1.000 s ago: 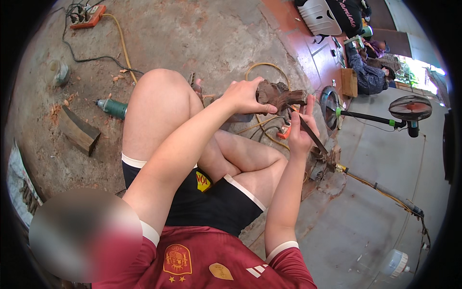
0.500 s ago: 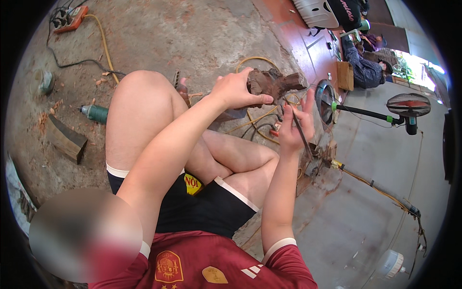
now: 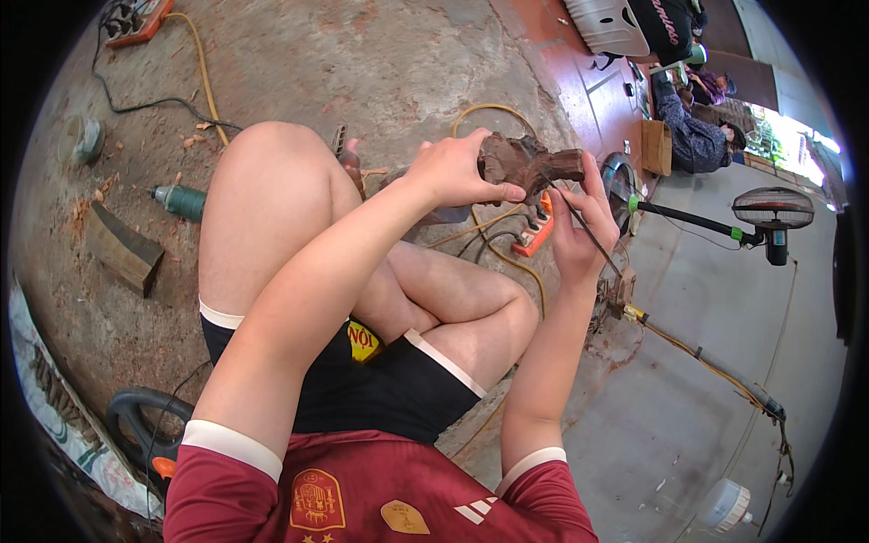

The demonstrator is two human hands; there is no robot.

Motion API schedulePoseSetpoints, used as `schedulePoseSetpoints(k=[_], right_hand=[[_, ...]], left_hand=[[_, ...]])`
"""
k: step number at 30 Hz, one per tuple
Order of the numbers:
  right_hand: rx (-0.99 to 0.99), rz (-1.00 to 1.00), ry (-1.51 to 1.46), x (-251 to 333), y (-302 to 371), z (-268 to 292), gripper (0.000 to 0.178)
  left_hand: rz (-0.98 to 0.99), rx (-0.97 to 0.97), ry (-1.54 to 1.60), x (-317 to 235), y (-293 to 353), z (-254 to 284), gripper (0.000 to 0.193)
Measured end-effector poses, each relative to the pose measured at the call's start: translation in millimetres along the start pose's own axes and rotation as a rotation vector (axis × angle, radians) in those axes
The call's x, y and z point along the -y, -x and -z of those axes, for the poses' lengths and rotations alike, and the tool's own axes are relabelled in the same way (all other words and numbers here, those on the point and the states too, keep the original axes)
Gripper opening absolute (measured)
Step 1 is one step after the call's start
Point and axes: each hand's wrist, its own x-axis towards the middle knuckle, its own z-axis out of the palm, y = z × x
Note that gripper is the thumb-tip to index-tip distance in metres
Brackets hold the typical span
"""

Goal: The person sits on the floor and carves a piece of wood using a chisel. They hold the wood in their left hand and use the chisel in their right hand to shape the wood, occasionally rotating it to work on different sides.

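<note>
My left hand point(image 3: 460, 170) is wrapped round a dark brown carved piece of wood point(image 3: 518, 163) and holds it up beyond my crossed legs. The wood is knobbly, with a stubby arm pointing right. In my right hand point(image 3: 587, 226) a thin dark rod-like tool point(image 3: 580, 219) is pinched between thumb and fingers. The tool's upper end meets the underside of the wood, and its lower end slants down past my wrist. One right finger reaches up to the wood's right end. The exact shape of the tool's tip is too small to tell.
An orange power strip point(image 3: 536, 231) with cords lies below the carving. At left are a green power tool point(image 3: 181, 202), a curved wood block point(image 3: 122, 249) and a jar point(image 3: 83, 140). A standing fan point(image 3: 772, 208) is at right; people point(image 3: 692, 136) sit farther off.
The carving and both hands have shifted slightly right. My right hand has risen, bringing the tool's end against the wood and a finger to its right end.
</note>
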Motion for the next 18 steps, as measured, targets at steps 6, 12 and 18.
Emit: schedulePoseSetpoints(k=[6,12,18], right_hand=[[-0.075,-0.167,-0.121,-4,8,-1,0.010],[-0.050,-0.233,-0.219,1,10,4,0.009],[-0.045,-0.060,0.028,13,13,-8,0.010]], left_hand=[[-0.016,-0.018,-0.050,0,2,-4,0.116],[-0.029,0.024,-0.036,-3,6,2,0.119],[-0.018,-0.004,-0.086,-7,9,0,0.120]])
